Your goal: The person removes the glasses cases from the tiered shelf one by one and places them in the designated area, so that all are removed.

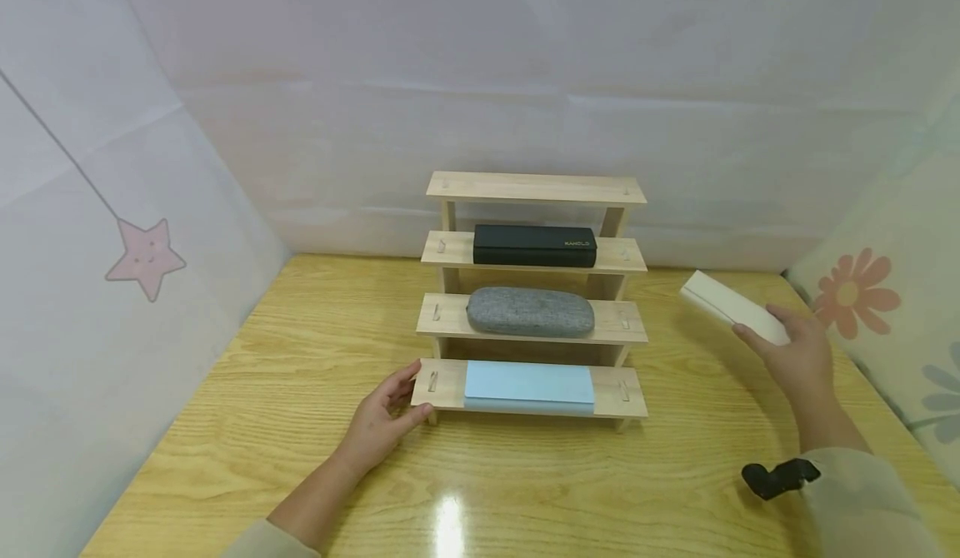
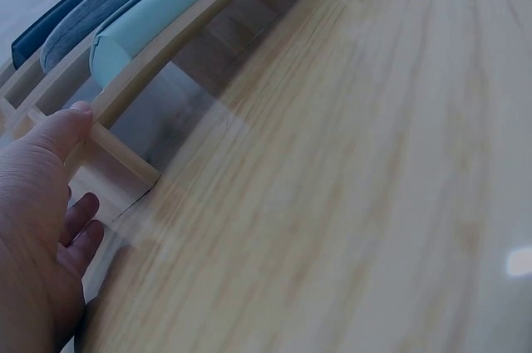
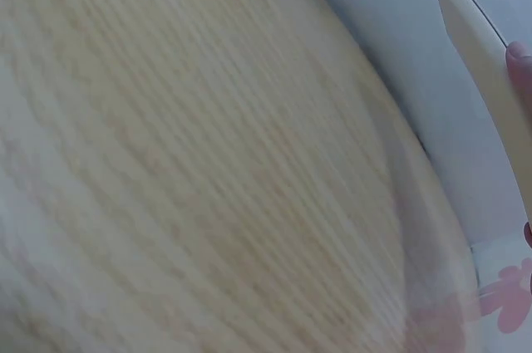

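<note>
A pale wood-grain table [image 1: 315, 425] fills the lower frame, closed in by white sheeting with a pink star at the left and a flower print at the right. At lower centre the left hand [image 1: 382, 420] rests on the table with thumb and fingers loosely spread, touching the left end of the bottom step of a four-step wooden rack [image 1: 532, 291], as if steadying it. At the right edge the right hand [image 1: 795, 358] grips a cream case [image 1: 731, 306] by its near end, lifted clear of the table and well apart from the rack.

On the rack, a light blue case [image 1: 528, 385] lies on the bottom step, a grey fabric case [image 1: 530, 311] on the one above, a black case [image 1: 534, 246] on the third; the top step is bare.

This looks like the carrying stage of setting the cream case onto the rack. The next move would call for swinging it left and up, level with the free top step, and lowering it flat without knocking the black case.
</note>
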A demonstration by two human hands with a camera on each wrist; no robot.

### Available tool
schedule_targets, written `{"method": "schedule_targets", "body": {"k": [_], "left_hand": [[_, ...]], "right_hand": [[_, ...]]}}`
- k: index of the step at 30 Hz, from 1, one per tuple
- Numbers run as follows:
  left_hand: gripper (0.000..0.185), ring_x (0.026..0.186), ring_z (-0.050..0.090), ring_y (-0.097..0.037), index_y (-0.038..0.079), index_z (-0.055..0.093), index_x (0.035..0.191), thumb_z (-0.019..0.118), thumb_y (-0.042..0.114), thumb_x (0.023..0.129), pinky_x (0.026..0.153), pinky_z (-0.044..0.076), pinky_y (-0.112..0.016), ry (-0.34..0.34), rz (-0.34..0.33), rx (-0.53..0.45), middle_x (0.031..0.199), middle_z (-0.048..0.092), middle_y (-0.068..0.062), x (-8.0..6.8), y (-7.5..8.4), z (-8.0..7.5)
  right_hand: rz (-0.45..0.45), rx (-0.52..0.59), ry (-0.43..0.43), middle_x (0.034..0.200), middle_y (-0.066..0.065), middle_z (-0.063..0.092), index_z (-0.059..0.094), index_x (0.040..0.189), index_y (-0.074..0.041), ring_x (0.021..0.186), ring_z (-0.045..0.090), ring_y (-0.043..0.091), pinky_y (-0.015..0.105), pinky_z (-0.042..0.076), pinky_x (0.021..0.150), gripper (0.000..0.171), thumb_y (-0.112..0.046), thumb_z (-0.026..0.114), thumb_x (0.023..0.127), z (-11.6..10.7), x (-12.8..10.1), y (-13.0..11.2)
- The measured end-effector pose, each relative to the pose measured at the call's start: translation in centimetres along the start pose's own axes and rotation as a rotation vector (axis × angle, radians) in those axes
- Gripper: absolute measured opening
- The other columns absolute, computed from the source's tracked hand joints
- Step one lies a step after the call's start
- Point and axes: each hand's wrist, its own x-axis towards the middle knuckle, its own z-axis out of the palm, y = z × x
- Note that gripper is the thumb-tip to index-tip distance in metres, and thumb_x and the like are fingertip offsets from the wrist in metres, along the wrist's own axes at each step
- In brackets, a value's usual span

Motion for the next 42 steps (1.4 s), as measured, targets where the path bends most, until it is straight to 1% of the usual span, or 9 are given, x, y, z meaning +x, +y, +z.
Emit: {"method": "schedule_targets", "body": {"k": [4,6,12,15,19,24,30,37,42], "left_hand": [[0.069,0.128,0.054,-0.033,0.011,0.042,0.148,0.073,0.025,0.089,0.106,0.044,-0.049,-0.002,0.001,-0.001,0.147,0.049,-0.014,0.0,-0.1,0.0],[0.069,0.128,0.054,-0.033,0.011,0.042,0.148,0.073,0.025,0.089,0.106,0.043,-0.049,-0.005,0.002,-0.002,0.148,0.049,-0.014,0.0,-0.1,0.0],[0.068,0.127,0.055,-0.031,0.013,0.042,0.148,0.073,0.026,0.089,0.105,0.046,-0.043,-0.007,-0.006,-0.003,0.146,0.051,-0.013,0.1,-0.2,0.0],[0.068,0.127,0.056,-0.031,0.013,0.042,0.148,0.073,0.026,0.089,0.105,0.046,-0.039,-0.008,-0.009,-0.005,0.146,0.051,-0.013,0.1,-0.2,0.0],[0.068,0.127,0.055,-0.031,0.014,0.042,0.148,0.073,0.027,0.089,0.105,0.046,-0.038,-0.011,-0.013,-0.010,0.145,0.052,-0.012,0.1,-0.2,0.0],[0.069,0.127,0.056,-0.030,0.015,0.042,0.148,0.074,0.027,0.088,0.105,0.046,-0.039,-0.010,-0.022,-0.014,0.144,0.053,-0.012,0.1,-0.2,0.0],[0.069,0.128,0.055,-0.031,0.013,0.042,0.148,0.074,0.027,0.088,0.106,0.045,-0.043,-0.009,-0.017,-0.009,0.147,0.050,-0.012,0.1,-0.2,0.0],[0.068,0.128,0.055,-0.032,0.014,0.043,0.148,0.073,0.027,0.089,0.106,0.044,-0.047,-0.005,-0.013,0.000,0.149,0.048,-0.012,0.0,-0.1,0.0],[0.068,0.128,0.055,-0.032,0.014,0.043,0.148,0.073,0.027,0.089,0.106,0.044,-0.048,-0.003,-0.013,0.004,0.149,0.048,-0.011,0.0,-0.1,0.0]], "right_hand": [[-0.006,-0.002,0.003,0.141,0.037,0.043,0.040,0.146,0.006,0.123,0.040,0.054,0.064,0.037,0.092,0.080,-0.048,0.065,0.091,0.4,-0.4,0.5],[0.000,-0.004,-0.008,0.141,0.038,0.042,0.039,0.146,0.005,0.123,0.041,0.054,0.065,0.037,0.093,0.081,-0.049,0.064,0.091,0.6,-0.6,0.7],[0.035,0.013,-0.042,0.144,0.038,0.039,0.036,0.148,0.004,0.128,0.036,0.058,0.068,0.033,0.101,0.084,-0.050,0.063,0.091,1.2,-1.0,1.2],[0.040,0.033,-0.044,0.144,0.038,0.039,0.035,0.149,0.004,0.129,0.036,0.058,0.069,0.032,0.103,0.083,-0.050,0.064,0.091,1.5,-1.2,1.5],[0.029,0.040,-0.032,0.142,0.037,0.042,0.039,0.146,0.006,0.127,0.038,0.058,0.068,0.033,0.103,0.081,-0.048,0.066,0.091,2.0,-1.4,1.8],[0.026,0.039,-0.032,0.140,0.038,0.044,0.041,0.145,0.007,0.126,0.040,0.057,0.068,0.033,0.103,0.081,-0.047,0.067,0.090,2.4,-1.6,2.2],[0.013,-0.007,-0.038,0.140,0.038,0.043,0.043,0.142,0.008,0.126,0.039,0.057,0.067,0.033,0.102,0.080,-0.048,0.066,0.090,3.1,-1.8,2.4],[0.032,-0.025,-0.043,0.141,0.038,0.041,0.043,0.143,0.006,0.127,0.037,0.057,0.066,0.031,0.103,0.080,-0.050,0.065,0.090,3.4,-2.1,2.8],[0.039,-0.032,-0.057,0.140,0.039,0.040,0.042,0.144,0.007,0.127,0.036,0.058,0.067,0.030,0.102,0.082,-0.051,0.064,0.091,3.5,-2.2,3.0]]}}
